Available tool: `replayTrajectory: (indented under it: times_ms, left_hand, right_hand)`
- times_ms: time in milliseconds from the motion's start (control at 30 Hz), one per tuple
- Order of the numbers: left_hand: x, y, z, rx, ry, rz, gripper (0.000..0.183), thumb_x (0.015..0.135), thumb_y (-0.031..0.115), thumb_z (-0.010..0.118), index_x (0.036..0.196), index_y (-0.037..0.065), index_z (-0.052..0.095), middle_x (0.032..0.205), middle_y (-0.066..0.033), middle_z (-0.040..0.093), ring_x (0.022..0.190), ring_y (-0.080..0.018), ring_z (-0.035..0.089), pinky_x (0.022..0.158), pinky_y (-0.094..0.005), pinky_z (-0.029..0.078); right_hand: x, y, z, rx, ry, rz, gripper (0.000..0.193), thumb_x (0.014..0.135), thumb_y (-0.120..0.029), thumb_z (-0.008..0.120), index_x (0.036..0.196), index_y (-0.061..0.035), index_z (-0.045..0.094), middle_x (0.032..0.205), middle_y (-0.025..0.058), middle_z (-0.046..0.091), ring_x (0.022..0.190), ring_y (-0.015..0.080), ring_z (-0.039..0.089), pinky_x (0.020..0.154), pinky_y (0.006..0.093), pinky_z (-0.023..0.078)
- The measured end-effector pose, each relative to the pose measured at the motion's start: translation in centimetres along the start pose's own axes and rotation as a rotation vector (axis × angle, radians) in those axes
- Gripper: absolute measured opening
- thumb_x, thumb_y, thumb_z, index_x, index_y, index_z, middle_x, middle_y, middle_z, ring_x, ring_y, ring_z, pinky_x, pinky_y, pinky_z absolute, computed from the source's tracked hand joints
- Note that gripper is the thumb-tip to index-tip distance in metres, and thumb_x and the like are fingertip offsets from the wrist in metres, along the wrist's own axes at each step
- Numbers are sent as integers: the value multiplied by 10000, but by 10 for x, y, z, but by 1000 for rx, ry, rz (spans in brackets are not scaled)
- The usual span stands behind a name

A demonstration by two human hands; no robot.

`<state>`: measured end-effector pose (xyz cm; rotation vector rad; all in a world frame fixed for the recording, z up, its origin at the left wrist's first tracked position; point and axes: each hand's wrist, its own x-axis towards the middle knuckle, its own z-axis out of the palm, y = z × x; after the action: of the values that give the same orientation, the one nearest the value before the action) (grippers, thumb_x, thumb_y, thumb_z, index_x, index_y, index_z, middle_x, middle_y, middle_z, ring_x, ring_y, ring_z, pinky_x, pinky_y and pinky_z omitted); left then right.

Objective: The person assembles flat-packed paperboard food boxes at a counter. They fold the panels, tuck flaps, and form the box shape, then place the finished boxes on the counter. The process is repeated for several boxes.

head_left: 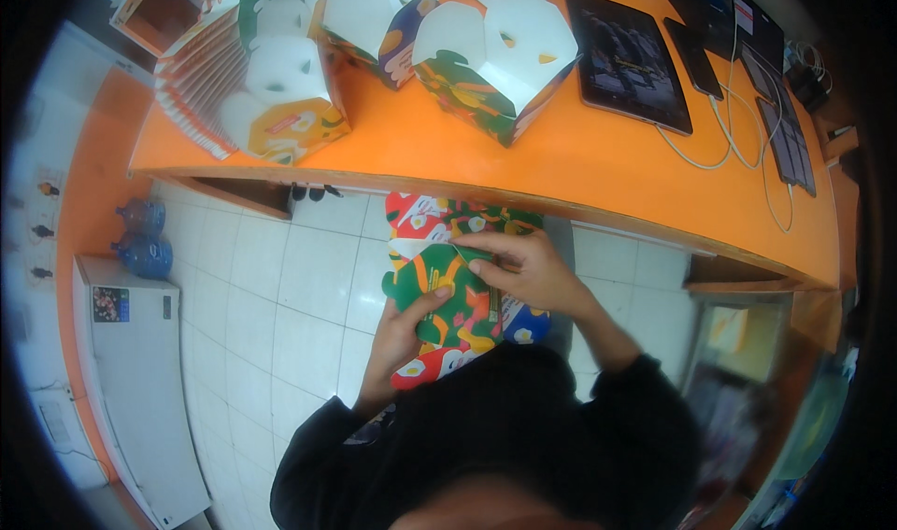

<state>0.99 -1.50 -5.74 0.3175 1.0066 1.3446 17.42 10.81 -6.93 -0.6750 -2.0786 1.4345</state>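
Note:
Over my lap I hold a green food carton (455,304) printed with yellow, red and orange shapes. My left hand (402,334) grips its left side, the thumb lying across the printed face. My right hand (534,267) pinches the carton's upper edge near a white flap, thumb below and index finger above. Beneath it lie more patterned carton pieces, with a red part (411,211) at the top and a blue part (528,323) at the right. How many lie there is hidden.
Opened cartons (495,72) with white insides stand on the orange table (448,170) ahead. At its left is a row of nested cartons (192,100). A tablet (626,60) and phones (693,58) with white cables lie right. A white fridge (140,371) and blue water bottles (145,240) stand left.

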Motion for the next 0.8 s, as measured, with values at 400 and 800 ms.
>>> replayTrajectory:
  times_ms: [400, 800]
  left_hand:
    - [0, 3, 2, -33, 8, 18, 396, 882, 51, 568, 1243, -64, 455, 1123, -199, 609, 987, -279, 653, 826, -367, 555]
    - [-4, 8, 7, -208, 12, -113, 476, 829, 24, 588, 1278, -42, 442, 1168, -186, 595, 1062, -283, 621, 895, -377, 525]
  right_hand:
    - [-10, -12, 0, 169, -33, 101, 338, 945, -190, 585, 1267, -90, 605, 1125, 99, 672, 985, 154, 643, 863, 270, 511]
    - [-6, 3, -1, 291, -83, 62, 357, 924, -142, 603, 1275, -80, 597, 851, 13, 679, 689, 29, 571, 617, 185, 479]
